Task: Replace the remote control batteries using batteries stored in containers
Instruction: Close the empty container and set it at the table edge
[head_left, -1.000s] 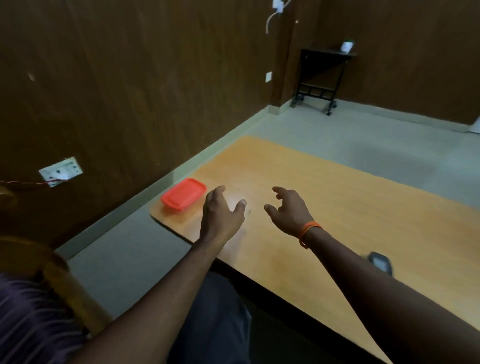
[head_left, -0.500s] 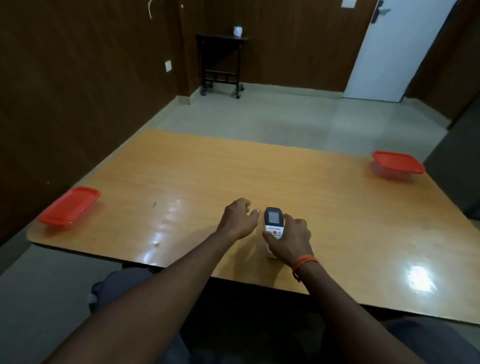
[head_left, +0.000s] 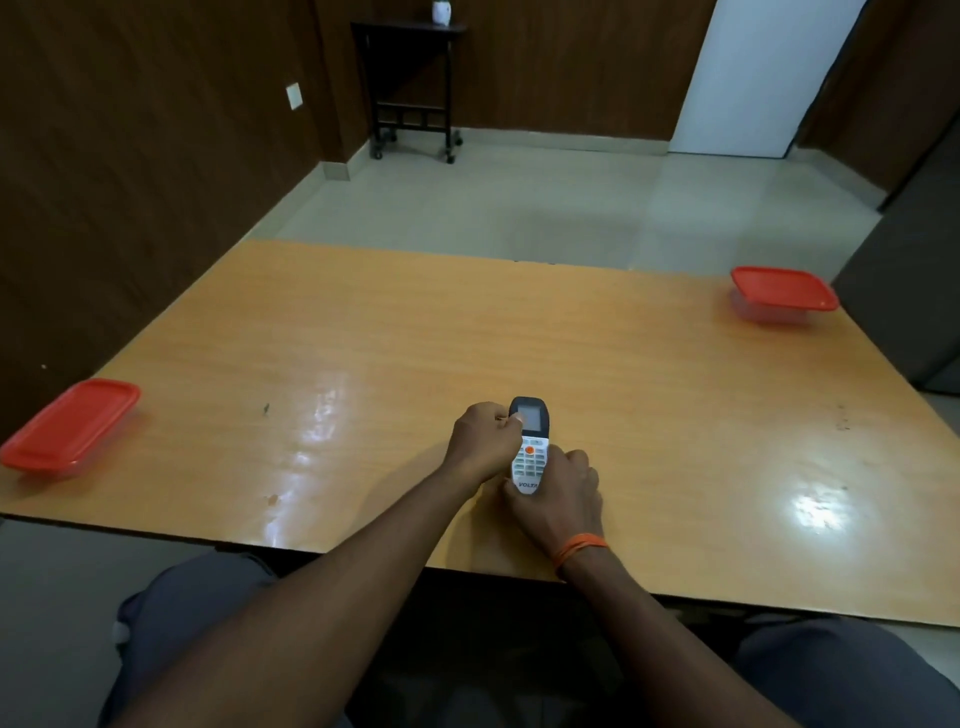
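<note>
Both hands are on the remote control, near the front edge of the tabletop, roughly centre. It faces buttons-up, screen end pointing away from the person. The right hand is wrapped around the near end, fingers closed on the body of the remote. The left hand is curled in against the left side of it, thumb up by the dark screen end, so it grips the remote too.

So where does that leave the job? Early days, by the look of it. The button face is up, the back cover is out of sight, and no loose batteries show anywhere on the tabletop. I judge the battery compartment is not yet open, though the underside is hidden, so I cannot be sure.

And the containers? The left container sits at the far left edge, red lid on. The right container sits at the far right corner, red lid on as well. Both are well apart from the hands, untouched as they lie.

What's left, then: flip the remote, slide off the cover, pull the old cells, open a container, fit the fresh ones, close up. Nearly everything.
</note>
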